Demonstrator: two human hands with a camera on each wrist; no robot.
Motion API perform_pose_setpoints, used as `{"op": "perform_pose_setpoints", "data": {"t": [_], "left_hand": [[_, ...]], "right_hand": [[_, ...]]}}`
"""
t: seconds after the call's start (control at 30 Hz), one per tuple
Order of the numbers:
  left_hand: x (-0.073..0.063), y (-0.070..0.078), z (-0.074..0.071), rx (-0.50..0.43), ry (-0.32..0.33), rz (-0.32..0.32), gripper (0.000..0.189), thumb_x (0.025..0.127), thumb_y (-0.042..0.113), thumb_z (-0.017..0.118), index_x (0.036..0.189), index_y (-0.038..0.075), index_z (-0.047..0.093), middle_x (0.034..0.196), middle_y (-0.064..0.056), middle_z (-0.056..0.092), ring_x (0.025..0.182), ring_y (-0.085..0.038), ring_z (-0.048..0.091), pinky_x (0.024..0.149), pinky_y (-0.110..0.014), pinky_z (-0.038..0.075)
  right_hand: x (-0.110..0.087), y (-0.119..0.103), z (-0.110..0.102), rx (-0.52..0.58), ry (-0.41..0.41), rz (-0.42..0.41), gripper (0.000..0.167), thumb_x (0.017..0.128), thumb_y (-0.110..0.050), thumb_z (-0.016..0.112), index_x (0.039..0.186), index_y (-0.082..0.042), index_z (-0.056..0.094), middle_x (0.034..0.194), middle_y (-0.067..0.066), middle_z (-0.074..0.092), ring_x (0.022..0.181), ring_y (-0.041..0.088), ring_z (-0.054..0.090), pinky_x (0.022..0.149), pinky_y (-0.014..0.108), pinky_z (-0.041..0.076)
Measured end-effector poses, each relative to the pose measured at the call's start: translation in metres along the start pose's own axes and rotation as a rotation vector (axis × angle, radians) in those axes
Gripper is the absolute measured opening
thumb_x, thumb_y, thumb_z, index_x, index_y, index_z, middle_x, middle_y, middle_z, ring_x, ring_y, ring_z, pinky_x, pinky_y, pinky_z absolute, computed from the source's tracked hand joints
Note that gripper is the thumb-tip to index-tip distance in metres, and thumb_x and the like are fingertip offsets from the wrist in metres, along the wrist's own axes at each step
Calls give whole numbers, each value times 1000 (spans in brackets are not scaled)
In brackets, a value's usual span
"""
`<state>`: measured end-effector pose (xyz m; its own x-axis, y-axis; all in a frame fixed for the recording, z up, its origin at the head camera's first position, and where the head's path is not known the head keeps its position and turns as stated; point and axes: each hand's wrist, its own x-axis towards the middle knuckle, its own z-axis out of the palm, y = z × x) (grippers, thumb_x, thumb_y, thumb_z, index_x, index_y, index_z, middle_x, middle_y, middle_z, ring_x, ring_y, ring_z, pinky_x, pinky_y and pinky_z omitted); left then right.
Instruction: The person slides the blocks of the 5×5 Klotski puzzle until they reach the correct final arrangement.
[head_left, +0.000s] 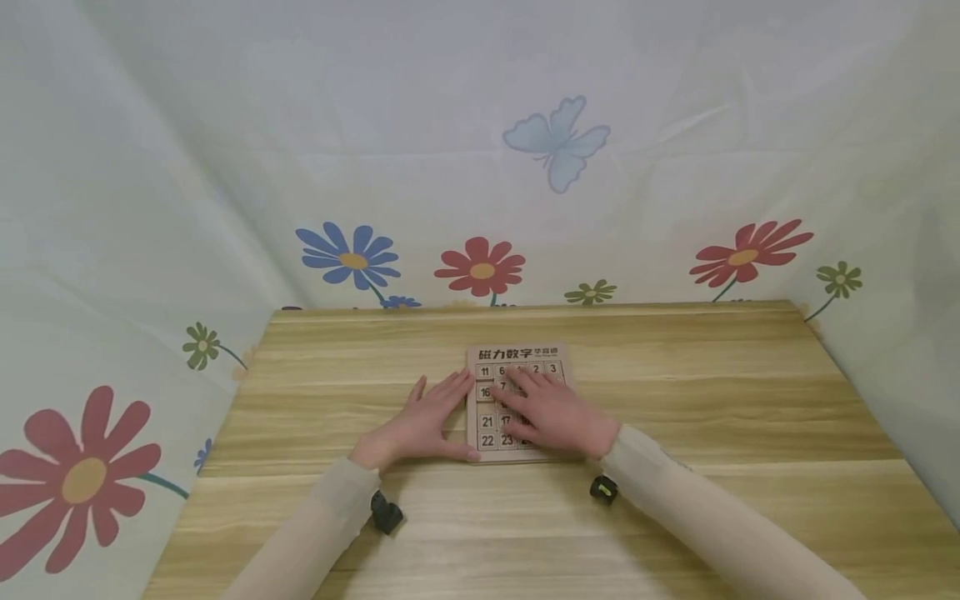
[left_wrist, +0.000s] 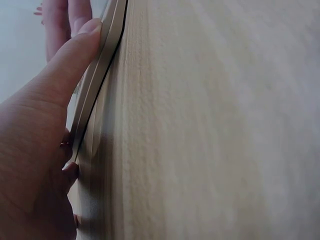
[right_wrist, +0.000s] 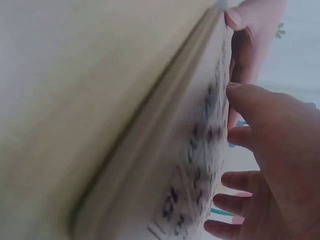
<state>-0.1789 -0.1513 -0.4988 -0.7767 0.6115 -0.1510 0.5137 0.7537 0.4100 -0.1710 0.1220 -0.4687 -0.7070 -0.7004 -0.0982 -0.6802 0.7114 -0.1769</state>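
Note:
A wooden sliding number puzzle (head_left: 472, 429) lies flat, with dark lettering along its top and rows of square number tiles (head_left: 487, 441). In the left column, a bare gap shows between tiles 16 and 21. My left hand (head_left: 423, 423) rests against the left edge, fingers extended and thumb at the lower left corner; the left wrist view shows that thumb (left_wrist: 85, 37) on the frame's rim. Over the tiles lies my right hand (head_left: 558, 412), its spread fingers touching them and hiding several numbers. In the right wrist view, its fingertips (right_wrist: 235, 202) meet the puzzle's face.
A wood-grain table (head_left: 675, 375) carries the puzzle. Pale cloth (head_left: 420, 100) printed with flowers and a butterfly hangs behind and at both sides. Each wrist wears a small black device (head_left: 603, 489), below the cuff of a light sleeve (head_left: 697, 500).

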Motion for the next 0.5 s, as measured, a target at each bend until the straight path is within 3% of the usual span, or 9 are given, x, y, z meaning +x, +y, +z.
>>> {"op": "perform_pose_setpoints", "data": {"t": [0.23,0.5], "left_hand": [[0,1,0,-5,-3,4,127,78,79,72,169,14,12,175,-5,7,161,-26,10,127,-63,-4],[-2,1,-2,-18,12,13,124,79,76,73,168,11,15,175,-6,10,161,-27,12,126,-64,-4]], "right_hand": [[4,4,-2,-17,-35,18,61,108,-52,48,161,-24,42,169,19,31,154,39,30,122,62,29],[-4,-1,-2,-33,-21,-18,57,108,-51,48,160,-27,45,168,19,31,154,41,30,123,64,27]]}}
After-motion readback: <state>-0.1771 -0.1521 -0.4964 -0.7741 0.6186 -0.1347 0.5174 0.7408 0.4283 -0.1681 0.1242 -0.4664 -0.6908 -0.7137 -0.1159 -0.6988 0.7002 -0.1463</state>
